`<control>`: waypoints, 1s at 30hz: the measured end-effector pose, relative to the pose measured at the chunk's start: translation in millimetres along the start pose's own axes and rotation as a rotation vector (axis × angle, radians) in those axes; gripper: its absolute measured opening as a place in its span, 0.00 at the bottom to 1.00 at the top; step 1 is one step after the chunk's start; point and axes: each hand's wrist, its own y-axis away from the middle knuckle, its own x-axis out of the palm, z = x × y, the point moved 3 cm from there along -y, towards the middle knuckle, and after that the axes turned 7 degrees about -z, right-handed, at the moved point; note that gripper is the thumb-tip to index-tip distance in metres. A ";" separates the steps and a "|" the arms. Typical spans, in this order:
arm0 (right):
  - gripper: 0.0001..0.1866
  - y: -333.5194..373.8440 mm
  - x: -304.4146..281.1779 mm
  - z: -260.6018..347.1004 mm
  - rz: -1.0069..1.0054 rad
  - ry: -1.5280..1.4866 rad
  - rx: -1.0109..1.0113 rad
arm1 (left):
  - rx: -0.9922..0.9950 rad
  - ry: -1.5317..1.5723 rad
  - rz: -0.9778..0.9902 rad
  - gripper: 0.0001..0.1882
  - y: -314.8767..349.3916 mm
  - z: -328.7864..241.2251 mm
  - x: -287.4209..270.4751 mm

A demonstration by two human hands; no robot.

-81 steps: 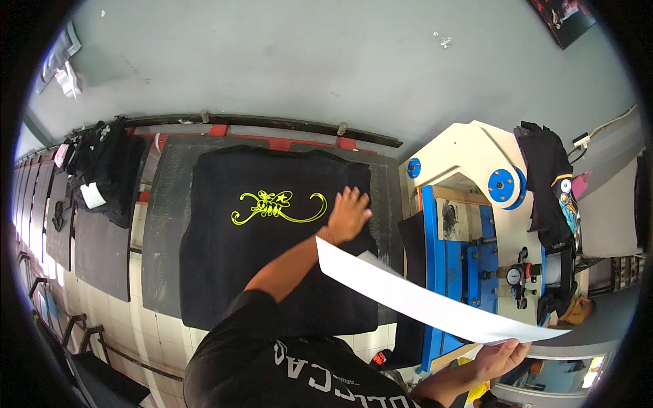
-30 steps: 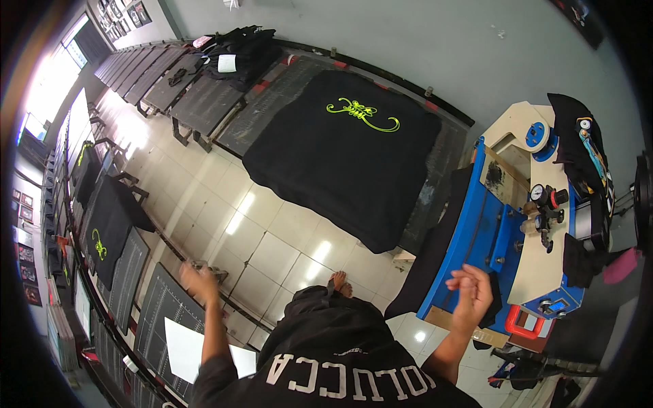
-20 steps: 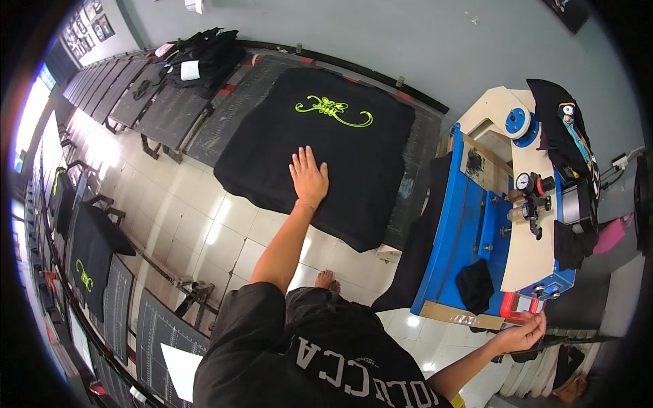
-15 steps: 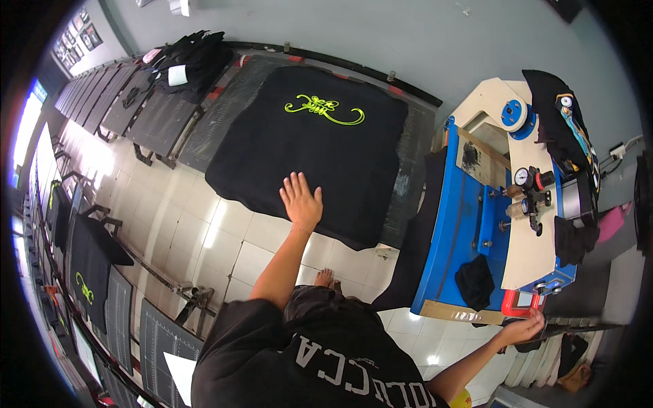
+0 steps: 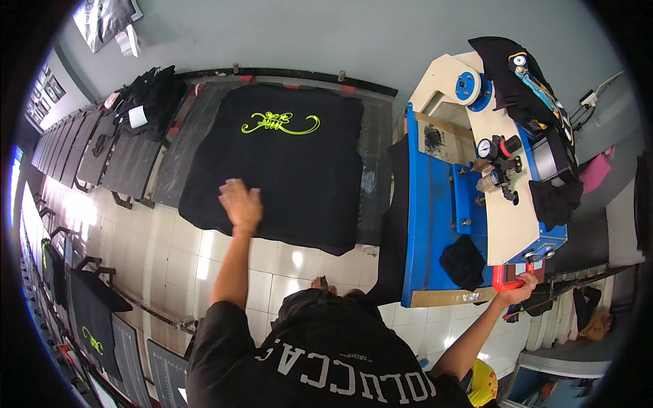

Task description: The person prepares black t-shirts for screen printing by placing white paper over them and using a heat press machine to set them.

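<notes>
A black garment (image 5: 299, 183) with a neon-yellow swirling print (image 5: 280, 124) lies spread over a dark grey board. My left hand (image 5: 241, 207) is over its near left part, fingers extended and a little blurred, holding nothing. Whether the palm touches the cloth or hovers just above it, I cannot tell. Off to the right stands a blue and cream press machine (image 5: 425, 224). At its near corner, my right hand (image 5: 515, 292) is closed on a red handle (image 5: 500, 275), its fingers partly hidden.
A crumpled black cloth (image 5: 462, 263) lies on the press, beneath its pressure gauge (image 5: 487, 148). Dark garments (image 5: 146, 102) are piled on boards at the far left. Another printed black garment (image 5: 95, 326) lies at the lower left. Tiled floor (image 5: 224, 255) shows between.
The head view has shifted, so the board and press appear further left. My right hand has come up onto the red handle and closed around it. My left hand stays over the garment.
</notes>
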 end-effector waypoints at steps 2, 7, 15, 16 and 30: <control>0.25 2.0 4.0 3.9 -0.004 0.023 0.001 | 0.299 0.275 0.071 0.37 20.5 -85.1 3.7; 0.26 -1.4 5.0 12.3 0.033 0.119 -0.152 | 0.471 0.417 0.147 0.38 15.6 -230.5 27.1; 0.25 -1.1 -0.2 6.4 0.064 0.027 -0.008 | 0.655 0.437 0.128 0.38 37.5 -276.0 19.6; 0.24 -0.5 -2.3 6.4 0.097 0.036 -0.137 | 0.701 0.443 0.131 0.38 56.3 -273.2 7.2; 0.23 -2.2 -2.6 9.1 0.060 0.081 -0.004 | -0.032 0.120 -0.003 0.29 -9.2 -4.6 -14.6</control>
